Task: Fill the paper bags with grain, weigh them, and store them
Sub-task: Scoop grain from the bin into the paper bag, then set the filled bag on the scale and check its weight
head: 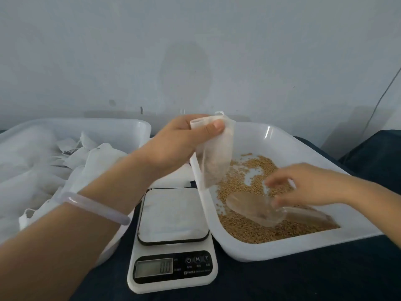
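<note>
Bag (214, 153) hung up and just right of the scale (173, 235), over the left rim of the grain tray (249, 250). Long axis roughly upright, mouth at top, bottom end pointing down at the grain (260, 231).

Bag white, thin, half see-through, limp; top edge rolled over. A darker patch showed inside it, and I couldn't tell whether that was grain.

My left hand (180, 144) pinched the bag's top between thumb and curled fingers. Pale bracelet (95, 207) on that wrist.

My right hand (303, 185) was right of the scale, low over the grain, fingers bent and blurred. A clear scoop (256, 211) lay just under them, bowl toward the scale. I couldn't tell whether I gripped its handle or only touched it.

Scale platform bare; display digits too soft to read.

Left of the scale, a second tray (130, 127) held white bags, blurred together and partly behind my forearm; its left side was cut off.
</note>
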The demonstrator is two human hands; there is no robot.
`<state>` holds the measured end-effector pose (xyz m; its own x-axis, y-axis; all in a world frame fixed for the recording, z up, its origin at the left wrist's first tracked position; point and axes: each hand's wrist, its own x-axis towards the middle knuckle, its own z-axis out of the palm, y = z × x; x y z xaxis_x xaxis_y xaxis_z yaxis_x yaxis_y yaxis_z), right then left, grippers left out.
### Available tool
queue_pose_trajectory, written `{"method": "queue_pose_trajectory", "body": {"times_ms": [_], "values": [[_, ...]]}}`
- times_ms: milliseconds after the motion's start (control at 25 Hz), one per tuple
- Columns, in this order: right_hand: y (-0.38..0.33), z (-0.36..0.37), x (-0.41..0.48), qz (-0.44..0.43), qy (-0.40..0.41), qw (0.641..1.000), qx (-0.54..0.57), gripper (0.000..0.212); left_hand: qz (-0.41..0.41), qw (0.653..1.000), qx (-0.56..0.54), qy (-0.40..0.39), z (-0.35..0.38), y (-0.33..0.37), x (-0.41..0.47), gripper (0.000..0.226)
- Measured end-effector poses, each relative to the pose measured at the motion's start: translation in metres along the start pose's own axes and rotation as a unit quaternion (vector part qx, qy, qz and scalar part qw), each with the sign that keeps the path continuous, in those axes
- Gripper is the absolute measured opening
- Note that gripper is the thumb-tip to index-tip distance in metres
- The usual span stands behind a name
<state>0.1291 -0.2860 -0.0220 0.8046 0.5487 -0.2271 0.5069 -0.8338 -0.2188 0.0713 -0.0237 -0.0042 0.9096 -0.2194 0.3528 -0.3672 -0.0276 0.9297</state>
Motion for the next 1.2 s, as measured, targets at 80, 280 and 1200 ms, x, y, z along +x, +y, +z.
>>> {"method": "queue_pose_trajectory", "body": {"times_ms": [80,280,1200], "values": [[-0.038,-0.011,0.006,-0.103,0.054,0.969,0.216,0.055,-0.005,1.0,0.006,-0.014,-0.015,0.002,-0.003,0.06],[-0.114,0.001,0.044,-0.231,0.068,0.878,0.413,0.027,-0.03,0.997,0.058,-0.03,-0.033,-0.002,-0.018,0.036],[-0.147,0.029,0.066,-0.153,0.092,0.982,-0.062,0.04,-0.233,0.819,0.521,-0.059,-0.048,-0.023,-0.043,0.03]]}}
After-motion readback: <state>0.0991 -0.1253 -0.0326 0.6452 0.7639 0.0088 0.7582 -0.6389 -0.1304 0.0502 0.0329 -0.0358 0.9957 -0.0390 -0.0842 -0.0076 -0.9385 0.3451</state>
